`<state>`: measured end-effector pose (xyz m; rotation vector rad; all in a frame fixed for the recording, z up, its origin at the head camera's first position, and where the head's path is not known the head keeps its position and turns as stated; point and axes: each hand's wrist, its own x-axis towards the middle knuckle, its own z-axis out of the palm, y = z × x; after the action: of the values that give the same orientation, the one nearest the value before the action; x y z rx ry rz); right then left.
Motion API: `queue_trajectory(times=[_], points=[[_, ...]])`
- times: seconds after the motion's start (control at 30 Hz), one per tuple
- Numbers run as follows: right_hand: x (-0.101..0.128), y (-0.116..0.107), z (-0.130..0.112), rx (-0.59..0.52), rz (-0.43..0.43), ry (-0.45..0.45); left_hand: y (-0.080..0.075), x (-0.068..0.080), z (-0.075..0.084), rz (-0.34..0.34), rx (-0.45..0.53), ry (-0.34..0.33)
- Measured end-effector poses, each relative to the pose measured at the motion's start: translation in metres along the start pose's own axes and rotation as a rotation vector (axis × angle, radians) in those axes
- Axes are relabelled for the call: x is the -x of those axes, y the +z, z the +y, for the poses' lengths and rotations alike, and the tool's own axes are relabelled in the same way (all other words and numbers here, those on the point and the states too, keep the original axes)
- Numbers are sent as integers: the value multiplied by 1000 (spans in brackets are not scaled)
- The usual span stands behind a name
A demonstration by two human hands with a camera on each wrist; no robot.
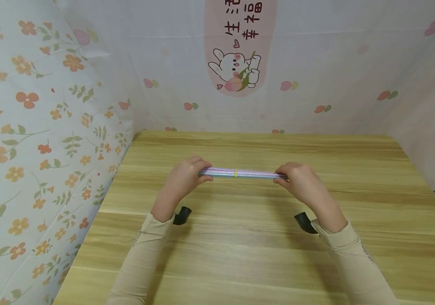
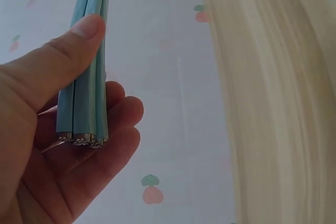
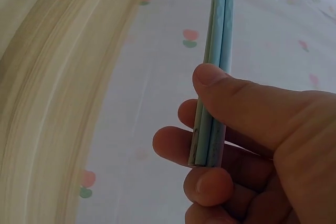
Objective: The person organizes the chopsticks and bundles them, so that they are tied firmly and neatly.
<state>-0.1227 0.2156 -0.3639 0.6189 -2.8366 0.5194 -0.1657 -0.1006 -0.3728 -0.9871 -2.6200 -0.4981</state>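
Note:
A bundle of chopsticks (image 1: 255, 174), pink-lilac on top and light blue below, lies level between both hands above the table. A yellow rubber band (image 1: 235, 173) circles its middle. My left hand (image 1: 186, 178) pinches the thicker end, thumb on the near side and fingers behind. The left wrist view shows silvery, textured caps on the blue chopsticks (image 2: 85, 98) there. At the other end, my right hand (image 1: 304, 181) grips the slimmer tips between thumb and fingers. Dark marks show near the tips of the chopsticks (image 3: 201, 140) in the right wrist view.
A wood-grain table (image 1: 232, 254) spreads beneath the hands. White cloth with a rabbit print (image 1: 236, 70) hangs behind it, and flowered cloth (image 1: 30, 169) hangs along the left. Black curved pieces (image 1: 182, 216) sit at both wrists.

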Motion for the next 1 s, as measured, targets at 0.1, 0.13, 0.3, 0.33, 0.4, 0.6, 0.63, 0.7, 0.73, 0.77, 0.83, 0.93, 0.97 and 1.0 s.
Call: queue_trajectory(times=[0.1, 0.13, 0.3, 0.33, 0.4, 0.6, 0.63, 0.7, 0.73, 0.77, 0.83, 0.93, 0.97, 1.0], points=[[2, 2, 1, 10, 5, 1, 4, 1, -1, -9, 5, -8], [2, 3, 1, 16, 8, 1, 6, 1, -1, -10, 10, -7], [4, 6, 2, 44, 25, 6, 11, 3, -1, -4, 24, 12], [4, 6, 2, 47, 25, 10, 11, 3, -1, -3, 26, 16], [5, 7, 3, 48, 25, 14, 13, 4, -1, 0, 25, 23], [7, 11, 5, 45, 24, 12, 17, 8, 0, -13, -15, 12], [7, 12, 5, 46, 25, 9, 17, 8, 0, -16, -23, 6], [7, 13, 6, 47, 23, 3, 19, 10, 0, -20, -30, -3], [7, 14, 6, 47, 21, 3, 20, 10, 0, -21, -29, -7], [7, 15, 6, 47, 17, 5, 20, 11, 0, -21, -31, -8], [7, 17, 7, 47, 9, 8, 22, 12, 0, -21, -32, -9], [7, 19, 8, 48, 0, 11, 24, 13, -1, -22, -31, -7], [7, 20, 8, 50, -3, 12, 24, 13, -1, -24, -31, -8], [7, 22, 9, 50, -8, 12, 25, 14, -1, -27, -31, -11]])
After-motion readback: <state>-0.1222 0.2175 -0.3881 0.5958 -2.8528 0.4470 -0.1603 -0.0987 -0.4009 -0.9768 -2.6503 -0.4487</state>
